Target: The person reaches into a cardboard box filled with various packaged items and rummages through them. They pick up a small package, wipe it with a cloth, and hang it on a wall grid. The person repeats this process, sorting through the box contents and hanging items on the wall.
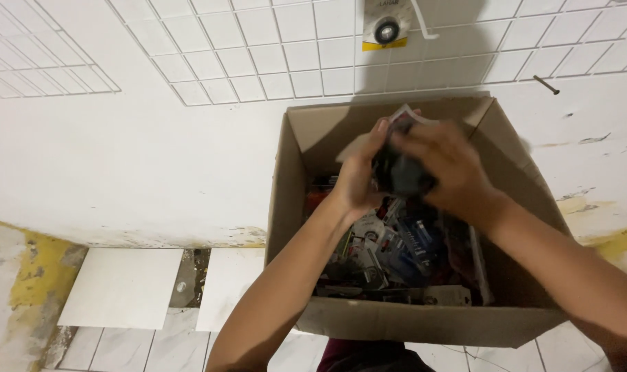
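An open brown cardboard box (pixel 286 200) stands against a white wall, filled with several packaged parts in clear, blue and red wrapping (pixel 396 255). Over the box, my left hand (pixel 358 176) and my right hand (pixel 448 165) both grip a dark, black object in clear plastic wrapping (pixel 399 169). My left hand holds its left side, with the thumb up at the top. From the right, my other hand covers it, blurred by motion. Most of the dark object is hidden by my fingers.
The wall above is white tile (pixel 272 48) with a small packaged ring-shaped part (pixel 386 29) hanging on it and a dark screw (pixel 546 85) stuck at the right. Loose white floor tiles (pixel 124 286) lie to the left of the box.
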